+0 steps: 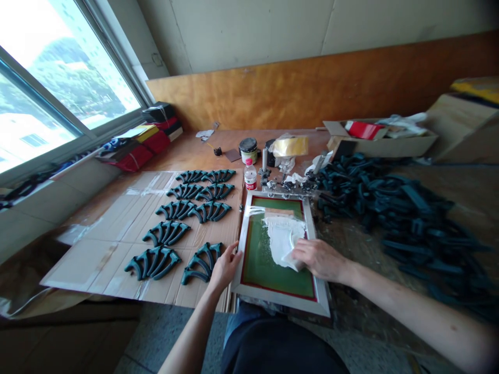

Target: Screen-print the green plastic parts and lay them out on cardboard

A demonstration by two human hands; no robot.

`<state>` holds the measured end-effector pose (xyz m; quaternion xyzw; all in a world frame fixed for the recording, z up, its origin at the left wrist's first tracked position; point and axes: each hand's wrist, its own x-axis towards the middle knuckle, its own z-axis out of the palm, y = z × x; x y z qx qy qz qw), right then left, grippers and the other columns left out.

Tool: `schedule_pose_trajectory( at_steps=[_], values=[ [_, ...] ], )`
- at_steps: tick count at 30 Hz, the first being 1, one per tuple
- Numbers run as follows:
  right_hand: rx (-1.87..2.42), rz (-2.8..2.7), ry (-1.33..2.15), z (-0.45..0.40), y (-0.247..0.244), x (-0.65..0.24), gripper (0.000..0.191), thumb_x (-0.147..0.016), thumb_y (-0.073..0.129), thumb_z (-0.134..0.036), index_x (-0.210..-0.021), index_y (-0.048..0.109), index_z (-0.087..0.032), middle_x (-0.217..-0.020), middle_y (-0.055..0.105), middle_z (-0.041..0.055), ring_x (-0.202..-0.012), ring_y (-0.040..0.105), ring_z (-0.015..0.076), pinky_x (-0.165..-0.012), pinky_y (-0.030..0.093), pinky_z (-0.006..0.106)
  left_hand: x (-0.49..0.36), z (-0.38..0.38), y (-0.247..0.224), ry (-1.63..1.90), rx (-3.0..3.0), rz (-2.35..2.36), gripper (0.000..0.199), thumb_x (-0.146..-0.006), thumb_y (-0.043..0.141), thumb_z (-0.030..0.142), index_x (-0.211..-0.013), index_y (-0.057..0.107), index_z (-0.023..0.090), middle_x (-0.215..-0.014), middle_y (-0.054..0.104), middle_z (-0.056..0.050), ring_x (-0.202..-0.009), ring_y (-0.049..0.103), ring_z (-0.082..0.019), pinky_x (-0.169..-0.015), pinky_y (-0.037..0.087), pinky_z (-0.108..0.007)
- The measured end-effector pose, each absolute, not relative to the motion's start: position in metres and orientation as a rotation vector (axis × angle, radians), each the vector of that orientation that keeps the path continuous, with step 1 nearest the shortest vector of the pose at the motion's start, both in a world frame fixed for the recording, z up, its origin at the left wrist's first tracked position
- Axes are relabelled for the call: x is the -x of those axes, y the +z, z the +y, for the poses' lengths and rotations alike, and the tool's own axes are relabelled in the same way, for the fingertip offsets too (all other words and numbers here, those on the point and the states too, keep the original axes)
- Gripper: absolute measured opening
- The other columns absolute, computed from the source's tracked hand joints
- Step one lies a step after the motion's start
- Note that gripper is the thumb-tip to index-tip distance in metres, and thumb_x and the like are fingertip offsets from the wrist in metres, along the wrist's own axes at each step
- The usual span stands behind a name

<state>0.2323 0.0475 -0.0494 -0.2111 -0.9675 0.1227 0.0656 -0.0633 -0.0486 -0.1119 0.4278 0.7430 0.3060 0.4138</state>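
While the frame (244, 244) lies flat at the near edge of the bench, just in front of the person's lap, its left rail is steadied by the left hand (225, 266). That hand is laid loosely against the rail with the fingers spread and is not closed round anything. The right hand (319, 258) is set on the green mesh (268, 270) near the right rail, and its fingers are curled over a white wad (290, 258). Whether the wad is cloth or paper cannot be told. A white smear (283, 231) is spread across the upper middle of the mesh, and the wad is pressed at its lower end.

The step in hand is judged to be the working of the smear across the mesh. A further stroke would call for the rail to be kept pinned and for even pressure, so that the frame is not shifted.

To the left, dark curved parts (154, 262) are laid in paired rows on cardboard (97, 259), the nearest just beside the left hand. A loose pile (390, 208) of like parts is heaped to the right. Beyond the frame a bottle (250, 176), a jar (248, 149) and a yellow roll (290, 145) are set close together.
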Motion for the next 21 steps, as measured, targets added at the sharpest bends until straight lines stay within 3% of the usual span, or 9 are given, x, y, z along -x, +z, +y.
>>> schedule_pose_trajectory(
  at_steps=[3,7,11,13,17,19,21],
  values=[
    [0.774,-2.83,0.341,0.051,-0.053,-0.227,0.019,-0.081,0.049,-0.006,-0.08,0.062,-0.02,-0.078,0.062,0.0027,-0.08,0.054,0.0178,-0.069,0.041,0.027,0.064,-0.048,-0.114,0.793,-1.062,1.854,0.05,-0.082,0.055,0.045,-0.127,0.058,0.022,-0.07,0.068,-0.001,-0.067,0.062,-0.018,-0.062,0.044,-0.023],
    [0.663,-2.679,0.11,0.032,-0.074,-0.225,0.03,-0.086,0.04,-0.005,-0.096,0.065,-0.016,-0.091,0.066,0.0092,-0.088,0.056,0.0212,-0.074,0.045,0.032,0.064,-0.048,-0.118,0.826,-1.039,1.828,0.051,-0.082,0.055,0.045,-0.128,0.057,0.022,-0.072,0.068,-0.001,-0.067,0.063,-0.018,-0.061,0.045,-0.024],
    [0.662,-2.734,0.246,0.031,-0.072,-0.23,0.024,-0.089,0.044,-0.011,-0.097,0.065,-0.019,-0.088,0.066,0.006,-0.085,0.058,0.02,-0.074,0.048,0.031,0.065,-0.047,-0.118,0.822,-1.052,1.806,0.051,-0.083,0.054,0.046,-0.127,0.057,0.022,-0.069,0.067,-0.001,-0.064,0.06,-0.017,-0.056,0.043,-0.022],
    [0.796,-2.697,0.313,0.05,-0.059,-0.223,0.025,-0.09,0.05,-0.017,-0.111,0.062,-0.024,-0.095,0.066,0.0038,-0.089,0.06,0.0191,-0.076,0.049,0.03,0.066,-0.047,-0.112,0.807,-1.042,1.799,0.054,-0.081,0.056,0.047,-0.129,0.056,0.022,-0.066,0.065,0.001,-0.059,0.057,-0.015,-0.053,0.041,-0.021],
    [1.144,-2.578,0.215,0.099,-0.025,-0.203,0.057,-0.085,0.062,-0.028,-0.139,0.044,-0.032,-0.11,0.061,0.0034,-0.084,0.062,0.0182,-0.072,0.05,0.028,0.07,-0.045,-0.079,0.813,-0.99,1.688,0.073,-0.076,0.06,0.055,-0.139,0.044,0.021,-0.059,0.06,0.004,-0.047,0.049,-0.011,-0.046,0.034,-0.02],
    [1.301,-2.489,0.108,0.118,-0.009,-0.208,0.059,-0.084,0.063,-0.037,-0.139,0.044,-0.031,-0.109,0.059,0.0045,-0.077,0.061,0.018,-0.064,0.049,0.028,0.071,-0.041,-0.051,0.89,-0.953,1.598,0.076,-0.075,0.059,0.06,-0.139,0.045,0.02,-0.063,0.061,0.003,-0.05,0.052,-0.012,-0.047,0.037,-0.02],
    [1.378,-2.296,0.037,0.13,0.001,-0.228,0.051,-0.087,0.057,-0.044,-0.135,0.049,-0.028,-0.112,0.058,0.0068,-0.077,0.061,0.0185,-0.066,0.049,0.03,0.07,-0.034,-0.02,0.995,-0.94,1.557,0.068,-0.075,0.057,0.064,-0.126,0.058,0.018,-0.068,0.063,0.001,-0.056,0.054,-0.013,-0.051,0.04,-0.021]
  ],
)
